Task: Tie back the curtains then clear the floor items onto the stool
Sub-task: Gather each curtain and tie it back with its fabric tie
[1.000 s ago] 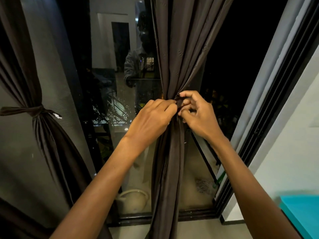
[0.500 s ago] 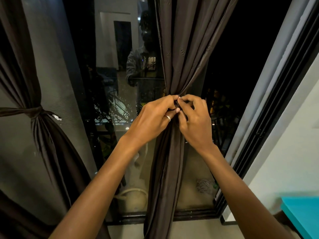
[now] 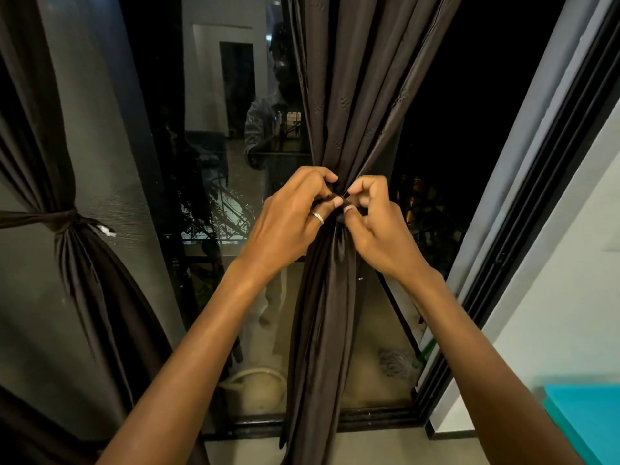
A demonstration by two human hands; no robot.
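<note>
Dark window glass behind; left hand and right hand pinch the soft, slippery curtain at its gathered waist.

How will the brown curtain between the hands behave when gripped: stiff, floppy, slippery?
Probably floppy: the curtain hangs in soft folds and bunches where the left hand and right hand pinch it. Its sheen suggests it may slip.

Night scene, room light only. Window glass is black outside and mirrors the lit room and a dim figure. Warm light from the camera side: soft sheen on left hand, right hand and both forearms. Satin highlights along curtain folds, deep shadow between. Centre sharp, no motion blur. Wide-angle bowing tilts the window frame at right.
</note>
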